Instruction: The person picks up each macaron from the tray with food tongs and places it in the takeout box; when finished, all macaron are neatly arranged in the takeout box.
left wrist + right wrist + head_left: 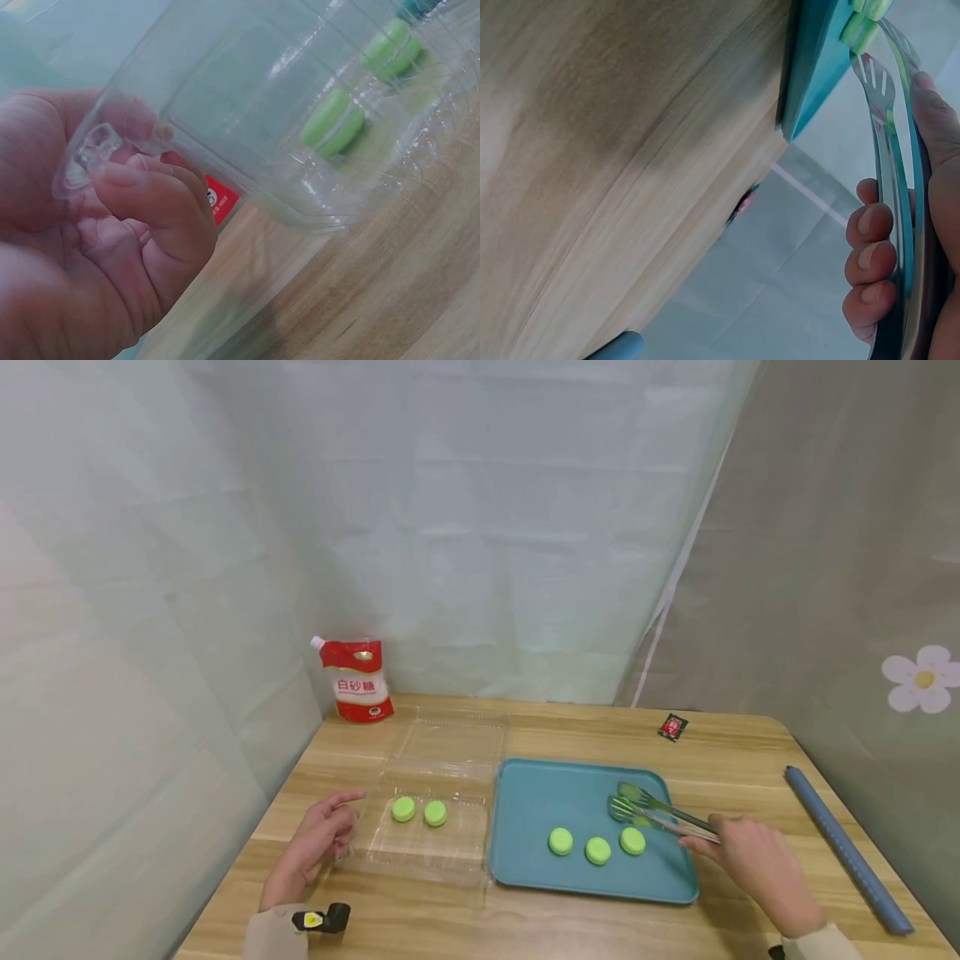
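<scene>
My left hand (pixel 321 835) pinches the left rim of a clear plastic box (pixel 450 864), its fingers curled at the corner in the left wrist view. Two green macarons (pixel 403 809) sit inside the box, and its clear lid (pixel 453 741) lies folded back behind it. In my right hand (pixel 761 860) is a pair of tongs (pixel 891 161), gripped by the arms. Their slotted heads stand slightly apart over the blue tray (pixel 525 793), with no macaron seen between them. Three more green macarons (pixel 597 851) lie near the tray's front, just before the tongs.
A red and white sugar pouch (pixel 358 681) stands at the table's back left corner. Toward the back right lies a small dark green and red packet (pixel 672 727). A long blue rod (pixel 847 847) runs along the right edge. Curtains hang around the wooden table (pixel 577 935).
</scene>
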{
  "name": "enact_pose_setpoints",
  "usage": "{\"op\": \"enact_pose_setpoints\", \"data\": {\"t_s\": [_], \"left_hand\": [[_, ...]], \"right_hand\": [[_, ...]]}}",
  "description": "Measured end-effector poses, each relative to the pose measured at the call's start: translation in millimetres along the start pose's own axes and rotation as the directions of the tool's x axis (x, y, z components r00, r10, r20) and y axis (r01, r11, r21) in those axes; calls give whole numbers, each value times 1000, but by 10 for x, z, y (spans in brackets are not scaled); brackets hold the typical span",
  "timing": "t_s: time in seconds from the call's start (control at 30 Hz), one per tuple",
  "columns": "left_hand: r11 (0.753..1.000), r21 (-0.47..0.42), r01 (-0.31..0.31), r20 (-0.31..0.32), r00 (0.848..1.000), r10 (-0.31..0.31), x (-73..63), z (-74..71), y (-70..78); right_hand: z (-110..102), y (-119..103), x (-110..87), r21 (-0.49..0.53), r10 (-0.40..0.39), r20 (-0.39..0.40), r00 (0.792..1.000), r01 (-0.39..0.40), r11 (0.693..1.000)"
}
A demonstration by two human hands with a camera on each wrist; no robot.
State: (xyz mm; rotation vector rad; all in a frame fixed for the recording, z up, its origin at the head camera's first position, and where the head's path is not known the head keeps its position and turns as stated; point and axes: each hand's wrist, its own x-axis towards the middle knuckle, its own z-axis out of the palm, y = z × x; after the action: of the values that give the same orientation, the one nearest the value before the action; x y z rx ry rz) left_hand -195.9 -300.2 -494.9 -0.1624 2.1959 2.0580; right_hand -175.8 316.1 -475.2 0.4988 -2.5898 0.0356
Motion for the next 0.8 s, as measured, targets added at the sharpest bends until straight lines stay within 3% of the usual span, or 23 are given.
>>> {"op": "enact_pose_setpoints", "data": {"t_s": [0.43, 0.8], "left_hand": [[1000, 15, -11, 15, 1000, 10, 6, 4, -1], [1000, 20, -4, 3, 1000, 4, 20, -2, -4]], "right_hand": [[-17, 27, 38, -2, -40, -54, 998, 40, 999], [12, -20, 166, 4, -45, -57, 997, 45, 999]]}}
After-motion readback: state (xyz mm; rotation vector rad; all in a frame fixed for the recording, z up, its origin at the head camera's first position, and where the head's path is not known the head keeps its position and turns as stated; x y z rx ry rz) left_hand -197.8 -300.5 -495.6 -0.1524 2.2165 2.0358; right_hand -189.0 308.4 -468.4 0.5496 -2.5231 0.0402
